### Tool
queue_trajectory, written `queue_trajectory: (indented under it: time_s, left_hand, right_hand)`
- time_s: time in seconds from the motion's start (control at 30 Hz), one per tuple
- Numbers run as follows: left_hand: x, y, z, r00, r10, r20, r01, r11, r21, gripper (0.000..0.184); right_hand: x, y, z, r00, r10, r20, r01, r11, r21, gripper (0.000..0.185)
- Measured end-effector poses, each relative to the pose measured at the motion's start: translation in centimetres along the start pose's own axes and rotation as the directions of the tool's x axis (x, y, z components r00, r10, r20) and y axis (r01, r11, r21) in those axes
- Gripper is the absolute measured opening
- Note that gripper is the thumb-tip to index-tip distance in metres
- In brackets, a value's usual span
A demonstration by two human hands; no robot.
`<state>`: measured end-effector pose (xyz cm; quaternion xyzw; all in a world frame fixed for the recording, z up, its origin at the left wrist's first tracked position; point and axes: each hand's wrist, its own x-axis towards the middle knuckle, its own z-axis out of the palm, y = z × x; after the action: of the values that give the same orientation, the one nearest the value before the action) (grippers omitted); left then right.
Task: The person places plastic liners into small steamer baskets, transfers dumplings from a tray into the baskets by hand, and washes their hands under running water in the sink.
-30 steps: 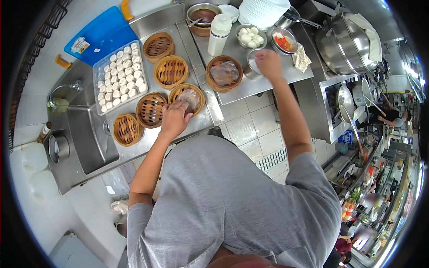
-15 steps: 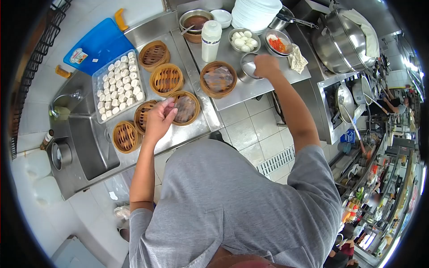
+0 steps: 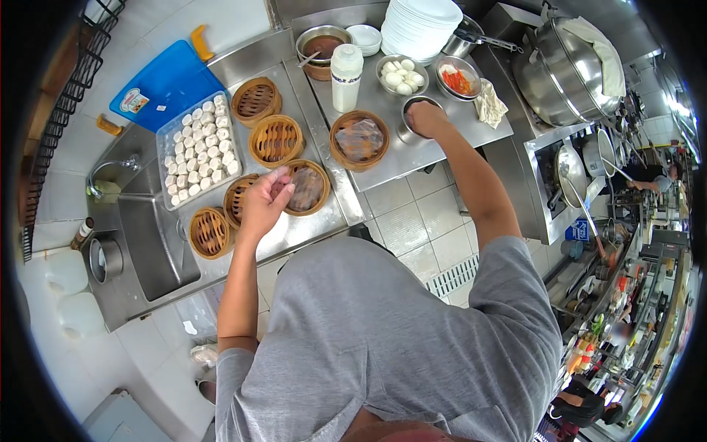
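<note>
Since the last glimpse, the worker's right hand [image 3: 428, 120] has dropped from over the mouth of the metal canister [image 3: 409, 135] down into it, while the left hand [image 3: 264, 206] has stayed beside the lined basket [image 3: 322, 195].

From where I stand, taking the worker's chest as the clock's centre, that basket is nearest, at 11 o'clock, a translucent sheet [image 3: 304, 190] lying over its slats, presumably to cover the gaps. The left hand is half curled at its left rim, thumb a little off the fingers; I can't tell whether they pinch the sheet's edge. Perhaps it's there to steady things.

At 12, a second lined basket [image 3: 337, 154] sits on the side counter [image 3: 379, 173], likely parked within easy reach. The canister is at 1 o'clock, near the counter's front edge, which suits a straight arm; the right fingers are hidden inside, so their grip I can't judge.

Farther off, a tray of white buns [image 3: 199, 151] lies toward 10. Beyond the canister, just past 12, come a bowl of white balls [image 3: 401, 76] and then stacked plates [image 3: 420, 29], out of the arms' way.
</note>
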<state>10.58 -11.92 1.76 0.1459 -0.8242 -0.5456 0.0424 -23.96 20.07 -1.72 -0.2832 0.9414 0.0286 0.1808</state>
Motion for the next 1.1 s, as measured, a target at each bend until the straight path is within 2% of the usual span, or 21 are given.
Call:
queue_trajectory:
  time_s: [0.1,0.2,0.23,0.27,0.33,0.43,0.47,0.5,0.57,0.67,0.77,0.8,0.83,0.87,0.9,1.0,1.03,1.1]
  left_hand:
    - [0.0,0.3,-0.4,1.0,-0.004,-0.003,0.004,1.0,0.013,0.042]
    - [0.3,0.2,-0.4,1.0,-0.016,0.002,0.016,0.999,-0.036,0.044]
    - [0.5,0.3,-0.3,1.0,-0.02,0.008,0.021,0.998,-0.064,0.045]
    - [0.8,0.5,-0.1,0.999,-0.01,0.033,0.014,0.992,-0.122,0.047]
    - [1.8,2.0,0.8,0.998,0.01,0.068,0.006,0.971,-0.24,0.051]
    - [3.4,5.7,2.9,0.979,0.09,0.181,-0.019,0.933,-0.359,0.069]
    - [4.0,6.4,3.4,0.969,0.112,0.221,-0.019,0.923,-0.383,0.075]
    - [4.6,6.3,4.1,0.962,0.101,0.252,0.014,0.907,-0.42,0.074]
    - [5.0,6.0,4.7,0.956,0.076,0.284,0.079,0.863,-0.498,0.07]
    - [4.3,3.8,3.1,0.925,0.085,0.371,0.193,0.736,-0.649,0.064]
    - [2.8,1.6,1.5,0.965,0.038,0.258,0.15,0.729,-0.668,0.058]
    - [2.3,1.0,1.0,0.977,0.015,0.211,0.133,0.733,-0.667,0.057]
    - [1.9,0.4,0.0,0.964,-0.003,0.267,0.2,0.67,-0.715,0.054]
    - [1.6,-0.1,-0.4,0.971,-0.007,0.237,0.182,0.668,-0.722,0.054]
    - [1.3,-0.3,-0.9,0.978,-0.01,0.208,0.162,0.665,-0.729,0.054]
    - [0.4,-1.0,-2.5,0.982,-0.041,0.185,0.169,0.629,-0.758,0.059]
    - [0.3,-1.1,-2.7,0.986,-0.044,0.162,0.153,0.626,-0.764,0.061]
    - [-0.1,-1.1,-3.4,0.983,-0.077,0.167,0.18,0.595,-0.783,0.064]
  right_hand:
    - [0.1,1.2,0.5,0.987,0.02,-0.158,-0.023,1.0,-0.016,0.018]
    - [-1.5,3.7,-1.6,0.935,-0.011,-0.355,0.075,0.983,0.168,0.018]
    - [-1.4,4.2,-1.9,0.839,-0.007,-0.544,0.132,0.972,0.192,0.015]
    - [-1.7,4.6,-2.1,0.858,0.081,-0.507,0.145,0.909,0.39,0.014]
    - [-5.6,1.9,-6.1,0.9,0.212,-0.382,0.15,0.673,0.725,0.012]
    - [-7.7,-4.7,-6.6,0.917,0.107,-0.383,0.273,0.533,0.801,0.011]
    - [-8.6,-8.1,-6.1,0.92,0.047,-0.389,0.296,0.568,0.768,0.012]
    - [-9.4,-11.5,-5.5,0.917,-0.009,-0.399,0.323,0.601,0.731,0.014]
    - [-9.5,-16.4,-2.3,0.901,-0.124,-0.415,0.418,0.5,0.758,0.017]
    - [-10.0,-21.1,-1.9,0.917,-0.204,-0.343,0.393,0.609,0.688,0.017]
    - [-8.5,-22.4,-0.5,0.931,-0.286,-0.227,0.345,0.484,0.804,0.02]
    - [-8.3,-22.8,-0.4,0.939,-0.271,-0.214,0.314,0.416,0.853,0.023]
    - [-8.1,-23.2,-0.5,0.945,-0.258,-0.199,0.283,0.345,0.895,0.027]
    - [-7.8,-23.7,-0.6,0.952,-0.247,-0.183,0.249,0.271,0.93,0.031]
    - [-7.7,-24.1,-1.1,0.968,-0.212,-0.131,0.163,0.143,0.976,0.033]
    - [-8.3,-25.7,-2.1,0.98,-0.143,-0.139,0.148,0.053,0.988,0.032]
    - [-8.5,-26.1,-2.1,0.962,-0.258,-0.092,0.137,0.162,0.977,0.027]
    - [-8.4,-27.3,-0.9,0.908,-0.399,-0.129,0.194,0.126,0.973,0.022]
